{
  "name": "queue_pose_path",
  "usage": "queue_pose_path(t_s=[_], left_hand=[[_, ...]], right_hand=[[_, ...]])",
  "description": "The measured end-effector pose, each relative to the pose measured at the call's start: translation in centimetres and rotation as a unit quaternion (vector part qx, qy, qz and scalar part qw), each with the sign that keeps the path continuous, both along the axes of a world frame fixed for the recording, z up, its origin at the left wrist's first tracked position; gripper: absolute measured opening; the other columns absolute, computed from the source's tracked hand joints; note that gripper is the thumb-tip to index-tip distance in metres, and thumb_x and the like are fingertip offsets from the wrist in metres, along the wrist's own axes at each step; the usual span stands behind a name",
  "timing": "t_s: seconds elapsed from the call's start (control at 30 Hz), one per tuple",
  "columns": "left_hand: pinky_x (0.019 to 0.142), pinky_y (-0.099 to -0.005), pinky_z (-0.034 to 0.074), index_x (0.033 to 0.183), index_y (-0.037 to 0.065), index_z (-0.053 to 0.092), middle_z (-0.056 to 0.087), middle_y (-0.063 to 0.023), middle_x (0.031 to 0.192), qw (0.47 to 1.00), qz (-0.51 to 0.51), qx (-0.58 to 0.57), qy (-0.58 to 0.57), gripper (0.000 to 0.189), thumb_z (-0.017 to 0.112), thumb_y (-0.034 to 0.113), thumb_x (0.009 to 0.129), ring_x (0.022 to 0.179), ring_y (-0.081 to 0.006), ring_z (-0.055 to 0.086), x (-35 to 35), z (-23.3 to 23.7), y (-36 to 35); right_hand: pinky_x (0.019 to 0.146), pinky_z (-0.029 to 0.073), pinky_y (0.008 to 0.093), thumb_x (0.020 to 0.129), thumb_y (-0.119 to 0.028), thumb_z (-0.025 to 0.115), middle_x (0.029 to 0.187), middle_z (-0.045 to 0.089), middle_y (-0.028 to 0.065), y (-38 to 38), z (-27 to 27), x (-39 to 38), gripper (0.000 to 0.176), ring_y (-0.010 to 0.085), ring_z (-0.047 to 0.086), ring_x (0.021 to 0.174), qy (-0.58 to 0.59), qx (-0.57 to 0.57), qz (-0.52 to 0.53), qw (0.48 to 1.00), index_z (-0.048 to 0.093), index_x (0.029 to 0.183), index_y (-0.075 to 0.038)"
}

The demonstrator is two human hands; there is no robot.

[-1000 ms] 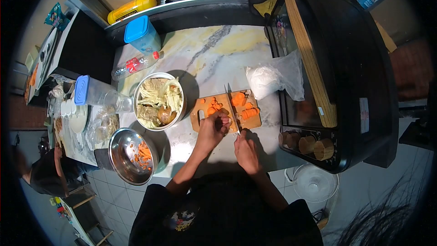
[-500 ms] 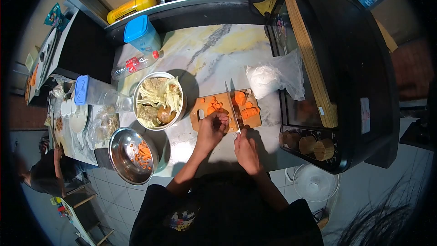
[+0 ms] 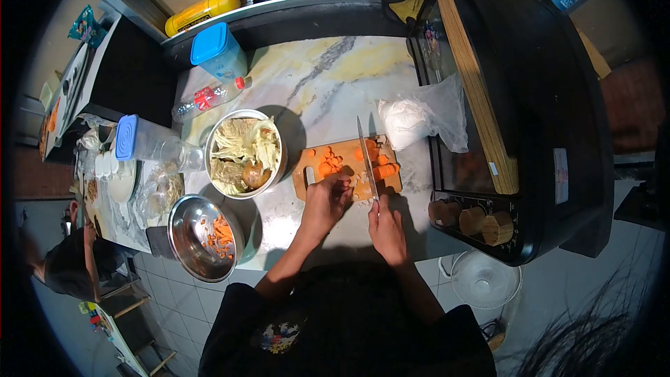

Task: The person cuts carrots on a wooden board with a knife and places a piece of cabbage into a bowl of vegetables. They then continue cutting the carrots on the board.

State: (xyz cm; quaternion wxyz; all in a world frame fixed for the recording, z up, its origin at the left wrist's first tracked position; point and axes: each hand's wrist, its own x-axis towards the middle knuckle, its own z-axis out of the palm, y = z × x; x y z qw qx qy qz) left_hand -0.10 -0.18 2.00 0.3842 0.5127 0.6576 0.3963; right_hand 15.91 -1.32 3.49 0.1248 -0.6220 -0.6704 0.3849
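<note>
Orange carrot pieces [image 3: 331,163] lie on the wooden board [image 3: 345,148], mid-frame, upon a marbled surface [image 3: 314,98]. The right hand [image 3: 388,232] has its grip wrapped round a knife [image 3: 367,159]; the left hand [image 3: 325,204] curls over the board's lower edge, holding what I can't tell.

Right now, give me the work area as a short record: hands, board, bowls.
Right hand: grip closed on the knife
Left hand: curled at the cutting board; whether it holds anything is unclear
On board: carrot pieces, either side of the knife
White bowl: pale leaves, round brownish item
Metal bowl: orange scraps
</note>
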Motion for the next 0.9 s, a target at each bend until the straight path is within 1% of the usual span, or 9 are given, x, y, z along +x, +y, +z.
queue_pose_path(t_s=[0.1, 0.17, 0.3, 0.37, 0.5, 0.57, 0.67, 0.83, 0.9], left_hand=[[0.069, -0.0294, 0.054, 0.102, -0.006, 0.062, 0.069, -0.0155, 0.083, 0.999, -0.005, 0.033, 0.040, 0.025, 0.067, -0.008, 0.077, 0.075, -0.0213, 0.070, 0.0, -0.3, 0.0], [0.067, -0.0303, 0.054, 0.104, -0.006, 0.061, 0.068, -0.0151, 0.080, 1.000, -0.018, 0.011, -0.007, 0.029, 0.068, -0.008, 0.076, 0.073, -0.0224, 0.069, -0.1, -1.1, -0.1], [0.067, -0.0311, 0.053, 0.105, -0.006, 0.060, 0.067, -0.0149, 0.079, 0.999, -0.035, 0.017, 0.035, 0.031, 0.068, -0.008, 0.076, 0.073, -0.0238, 0.069, 0.1, 2.3, -0.3], [0.071, -0.0307, 0.054, 0.105, -0.004, 0.060, 0.069, -0.0125, 0.083, 0.996, -0.061, -0.025, 0.067, 0.031, 0.069, -0.005, 0.076, 0.076, -0.0236, 0.069, 0.1, 2.6, -0.4], [0.070, -0.0308, 0.055, 0.107, -0.003, 0.060, 0.069, -0.0120, 0.084, 0.997, -0.058, -0.027, 0.051, 0.034, 0.069, -0.005, 0.075, 0.077, -0.0233, 0.070, 0.4, 0.9, -0.7], [0.071, -0.0313, 0.055, 0.109, -0.003, 0.060, 0.069, -0.0122, 0.084, 0.996, -0.071, 0.005, 0.060, 0.036, 0.068, -0.006, 0.074, 0.078, -0.0228, 0.070, 0.5, 0.6, -0.7], [0.071, -0.0320, 0.055, 0.113, -0.002, 0.061, 0.069, -0.0125, 0.084, 0.997, -0.064, 0.013, 0.040, 0.039, 0.067, -0.007, 0.075, 0.077, -0.0230, 0.070, 0.5, 0.1, -0.8], [0.071, -0.0320, 0.055, 0.106, -0.002, 0.066, 0.069, -0.0145, 0.087, 0.995, -0.051, 0.042, 0.078, 0.030, 0.067, -0.006, 0.076, 0.078, -0.0244, 0.070, -0.2, 1.7, -0.8], [0.070, -0.0317, 0.055, 0.103, -0.002, 0.068, 0.069, -0.0154, 0.087, 0.993, -0.046, 0.047, 0.093, 0.026, 0.067, -0.006, 0.077, 0.078, -0.0250, 0.070, -0.7, 2.0, -0.6]], right_hand=[[0.075, 0.042, 0.0607, 0.099, -0.025, 0.042, 0.092, 0.059, 0.0341, 0.1, -0.1, 0.2, 0.033, 0.0529, 0.054, 0.084, -0.013, -0.012, -0.005, 1.000, 0.042, 0.122, 0.000], [0.076, 0.042, 0.0607, 0.099, -0.025, 0.042, 0.093, 0.059, 0.0343, 0.2, 0.2, 0.4, 0.034, 0.0532, 0.053, 0.086, -0.015, -0.023, -0.013, 1.000, 0.042, 0.123, -0.001], [0.077, 0.042, 0.0605, 0.100, -0.026, 0.041, 0.094, 0.059, 0.0339, 0.0, -0.2, 0.8, 0.036, 0.0537, 0.053, 0.089, -0.012, -0.028, -0.008, 0.999, 0.042, 0.125, -0.002], [0.078, 0.042, 0.0603, 0.100, -0.026, 0.041, 0.094, 0.059, 0.0338, 0.0, -0.1, 0.8, 0.036, 0.0536, 0.053, 0.089, -0.013, -0.034, -0.005, 0.999, 0.041, 0.126, -0.002], [0.078, 0.043, 0.0598, 0.099, -0.027, 0.042, 0.096, 0.059, 0.0337, -0.3, -0.1, 0.6, 0.038, 0.0534, 0.053, 0.089, -0.013, -0.049, 0.003, 0.999, 0.041, 0.128, -0.001], [0.078, 0.043, 0.0598, 0.099, -0.027, 0.042, 0.096, 0.059, 0.0337, -0.6, -0.4, 0.4, 0.038, 0.0534, 0.053, 0.089, -0.011, -0.046, 0.004, 0.999, 0.041, 0.128, -0.001], [0.078, 0.043, 0.0598, 0.099, -0.027, 0.042, 0.097, 0.059, 0.0339, -0.9, -0.7, 0.2, 0.039, 0.0533, 0.053, 0.090, -0.010, -0.044, 0.007, 0.999, 0.042, 0.128, -0.001], [0.079, 0.043, 0.0595, 0.099, -0.027, 0.042, 0.098, 0.060, 0.0325, -1.0, -1.0, 0.2, 0.039, 0.0534, 0.053, 0.091, -0.001, -0.030, 0.010, 0.999, 0.044, 0.128, 0.000], [0.079, 0.043, 0.0592, 0.099, -0.027, 0.041, 0.096, 0.061, 0.0307, -0.9, -0.7, 0.1, 0.039, 0.0535, 0.053, 0.090, 0.006, -0.029, 0.009, 1.000, 0.044, 0.128, -0.001]])
